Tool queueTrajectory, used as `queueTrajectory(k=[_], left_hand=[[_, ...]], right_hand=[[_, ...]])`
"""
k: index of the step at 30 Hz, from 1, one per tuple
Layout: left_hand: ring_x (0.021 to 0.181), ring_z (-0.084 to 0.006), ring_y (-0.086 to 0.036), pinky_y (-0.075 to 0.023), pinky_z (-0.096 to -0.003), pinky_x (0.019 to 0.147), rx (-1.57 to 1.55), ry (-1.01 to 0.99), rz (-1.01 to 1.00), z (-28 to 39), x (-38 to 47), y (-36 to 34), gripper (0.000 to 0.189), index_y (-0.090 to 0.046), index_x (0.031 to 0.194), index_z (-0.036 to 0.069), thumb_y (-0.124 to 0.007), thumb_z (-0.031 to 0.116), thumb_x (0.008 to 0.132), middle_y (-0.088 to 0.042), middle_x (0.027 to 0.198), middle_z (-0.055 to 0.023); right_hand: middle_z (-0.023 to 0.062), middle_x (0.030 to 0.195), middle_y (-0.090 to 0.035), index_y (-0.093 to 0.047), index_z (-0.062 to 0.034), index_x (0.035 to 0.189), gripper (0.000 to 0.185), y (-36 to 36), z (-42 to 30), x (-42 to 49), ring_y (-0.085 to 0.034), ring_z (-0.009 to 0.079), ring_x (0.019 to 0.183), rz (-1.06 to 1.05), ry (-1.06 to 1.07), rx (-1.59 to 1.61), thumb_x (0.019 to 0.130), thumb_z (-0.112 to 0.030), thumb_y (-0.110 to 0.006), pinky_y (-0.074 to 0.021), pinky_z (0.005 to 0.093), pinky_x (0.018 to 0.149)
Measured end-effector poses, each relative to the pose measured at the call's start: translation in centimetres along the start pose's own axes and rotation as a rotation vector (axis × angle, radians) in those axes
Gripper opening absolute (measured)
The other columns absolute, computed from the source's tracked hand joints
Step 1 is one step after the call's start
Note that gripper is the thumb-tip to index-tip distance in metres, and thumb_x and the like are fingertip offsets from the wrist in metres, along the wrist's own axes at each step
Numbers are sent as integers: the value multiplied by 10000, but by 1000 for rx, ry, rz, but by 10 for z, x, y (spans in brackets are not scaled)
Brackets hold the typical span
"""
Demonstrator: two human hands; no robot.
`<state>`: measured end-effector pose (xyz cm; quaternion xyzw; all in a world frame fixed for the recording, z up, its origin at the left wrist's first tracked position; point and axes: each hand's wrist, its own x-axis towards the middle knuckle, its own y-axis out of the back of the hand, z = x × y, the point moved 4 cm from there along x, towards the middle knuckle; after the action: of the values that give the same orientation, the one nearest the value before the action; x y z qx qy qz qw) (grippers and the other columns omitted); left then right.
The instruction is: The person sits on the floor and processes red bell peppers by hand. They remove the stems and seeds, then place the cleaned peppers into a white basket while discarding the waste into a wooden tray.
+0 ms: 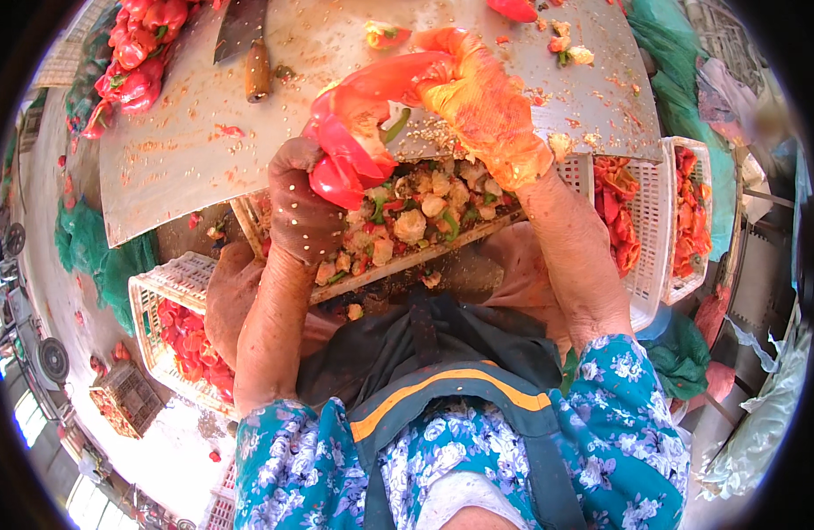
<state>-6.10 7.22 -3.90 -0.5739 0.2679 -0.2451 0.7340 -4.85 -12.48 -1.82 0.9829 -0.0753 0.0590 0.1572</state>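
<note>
My left hand (301,205), in a brown glove speckled with seeds, grips a torn-open red bell pepper (351,179). My right hand (483,109) wears an orange-stained glove and curls around the pepper's far end, where blur hides the exact fingertip contact. The pepper's pale inner flesh shows between both hands. Below it, a crate (420,255) at the metal table's edge holds pepper cores (410,225), seeds and green stems. A cut pepper top (386,34) lies on the tabletop just beyond the pepper.
The metal table (175,152) carries scattered seeds, a wooden-handled cleaver (258,69) and piled red peppers (139,66). More core scraps (566,46) lie at right. White crates of red pepper pieces stand left (175,278) and right (645,232). Green netting (102,258) bunches at left.
</note>
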Motion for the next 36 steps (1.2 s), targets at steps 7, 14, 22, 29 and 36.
queueTrajectory(k=[7,14,22,29,36], left_hand=[[1078,-313,-627,-502,-432,980,88,-65,166,1,0,17,362,-609,1146,4,-520,142,823,-671,1139,-144],[1106,-202,-598,-461,-360,1032,419,-173,270,-11,10,15,581,-443,1376,-14,-544,85,813,-606,1212,-99],[1116,-181,-580,-462,-341,1002,565,-147,307,-12,12,16,605,-390,1434,27,-595,166,882,-585,1236,-74],[1086,-163,-590,-481,-344,967,500,21,355,-21,14,8,466,-502,1314,82,-664,239,906,-606,1207,-56],[1059,-146,-580,-514,-330,928,940,-266,85,-6,-14,20,170,-566,1016,102,-614,-24,912,-619,1153,-61]], right_hand=[[68,934,-674,-627,-19,1131,321,18,4,-5,-610,138,704,145,-438,239,836,-139,-667,-467,279,593],[96,1229,-629,-613,-7,1252,332,-24,-13,-30,-595,210,1138,-294,-33,-45,929,-76,-650,-486,321,955],[146,1163,-655,-575,1,1229,358,-33,10,-42,-630,278,1094,-254,7,162,954,-224,-612,-508,361,890],[84,1201,-623,-551,-57,1274,310,-50,24,-43,-601,226,1110,-232,-131,409,980,-153,-573,-499,338,944],[61,979,-641,-586,-62,1121,239,-57,-8,-29,-621,173,877,-296,199,-76,899,-120,-654,-495,323,740]])
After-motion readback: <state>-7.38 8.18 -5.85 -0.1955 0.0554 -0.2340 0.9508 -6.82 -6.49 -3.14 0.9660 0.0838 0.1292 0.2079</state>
